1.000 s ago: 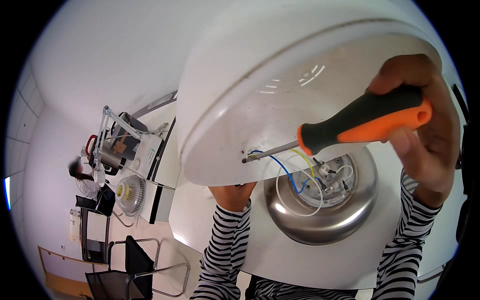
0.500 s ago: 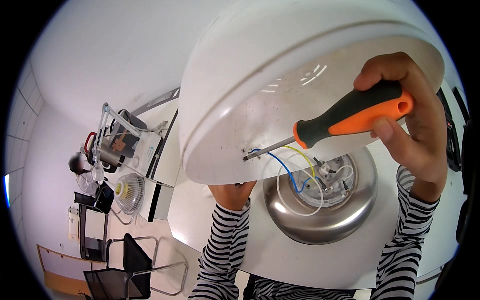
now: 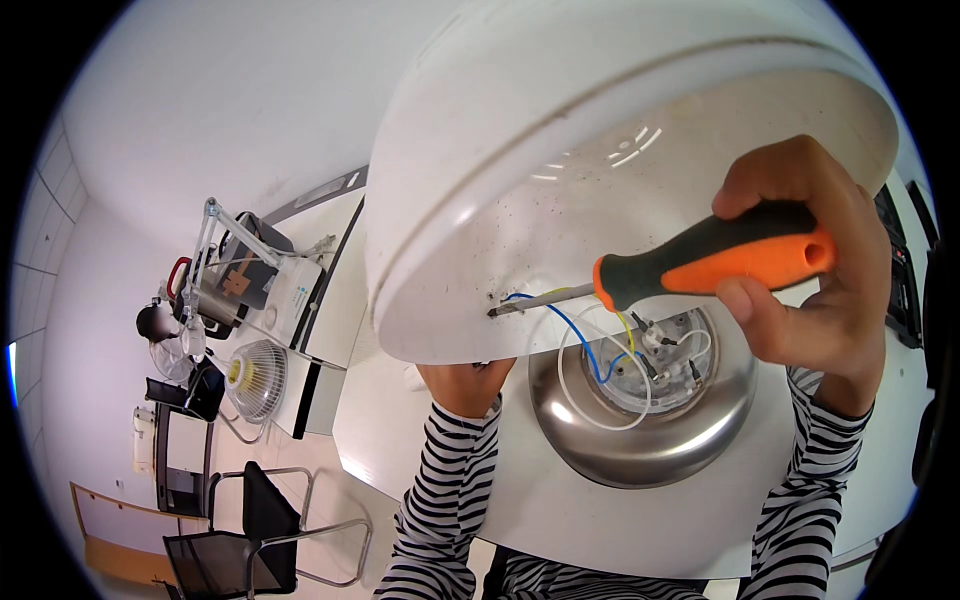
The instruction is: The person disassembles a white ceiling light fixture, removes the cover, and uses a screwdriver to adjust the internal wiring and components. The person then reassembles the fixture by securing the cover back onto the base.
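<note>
My right hand is closed around the black-and-orange handle of a screwdriver, thumb along its lower side. The screwdriver slants down to the left, and its tip meets the inside wall of a large white plastic shell, close to small holes there. Under the shell's lower edge my left hand holds it up from behind; most of its fingers are hidden. Blue, yellow and white wires run between the shell and a round brushed-steel base, whose open middle shows a clear plastic part with connectors.
The base rests on a white table. Black objects line the right edge. Off to the left are another table with a lamp arm, a caged heater or fan, a black chair and another person.
My right hand and the screwdriver handle have dropped, so the shaft lies flatter, while the tip stays at nearly the same spot. The shell has shifted slightly right.
</note>
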The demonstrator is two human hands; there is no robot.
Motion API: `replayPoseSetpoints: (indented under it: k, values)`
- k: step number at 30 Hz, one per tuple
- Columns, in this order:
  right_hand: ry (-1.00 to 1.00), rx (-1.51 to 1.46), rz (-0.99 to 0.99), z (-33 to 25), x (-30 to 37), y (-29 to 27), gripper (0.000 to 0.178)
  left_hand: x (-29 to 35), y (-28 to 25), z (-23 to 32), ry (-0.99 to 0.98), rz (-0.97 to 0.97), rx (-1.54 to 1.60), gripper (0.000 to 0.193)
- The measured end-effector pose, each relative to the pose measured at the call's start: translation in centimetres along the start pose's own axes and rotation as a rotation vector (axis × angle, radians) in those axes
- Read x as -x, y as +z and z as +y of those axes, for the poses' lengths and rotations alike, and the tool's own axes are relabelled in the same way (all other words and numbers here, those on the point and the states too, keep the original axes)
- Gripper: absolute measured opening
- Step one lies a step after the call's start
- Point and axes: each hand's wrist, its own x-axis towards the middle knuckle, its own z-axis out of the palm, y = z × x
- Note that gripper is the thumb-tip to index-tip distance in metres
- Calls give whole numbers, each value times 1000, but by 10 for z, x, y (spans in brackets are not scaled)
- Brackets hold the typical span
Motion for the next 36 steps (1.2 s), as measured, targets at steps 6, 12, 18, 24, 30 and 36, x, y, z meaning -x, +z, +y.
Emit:
replayPoseSetpoints:
  k: [6, 12, 18, 24, 30, 36]
  values:
    - [-35, -39, -7, -1, -1, -2, 38, 0, -1, 0, -18, -38, -5, 44]
    - [-171, -112, -28, -1, -6, -1, 37, 2, 0, -4, -2, -4, -1, 46]
    - [41, -10, -16, 0, 11, -15, 40, 0, 0, -1, -18, -35, 24, 48]
    - [-43, 78, -10, 9, 6, -10, 40, 0, 0, -2, 1, -11, 5, 48]
    - [39, 3, -30, 11, 1, 0, 39, 0, 0, 0, 11, 19, -11, 46]
    - [76, -31, -17, 13, 4, -3, 39, -2, 1, 2, 10, 13, 11, 45]
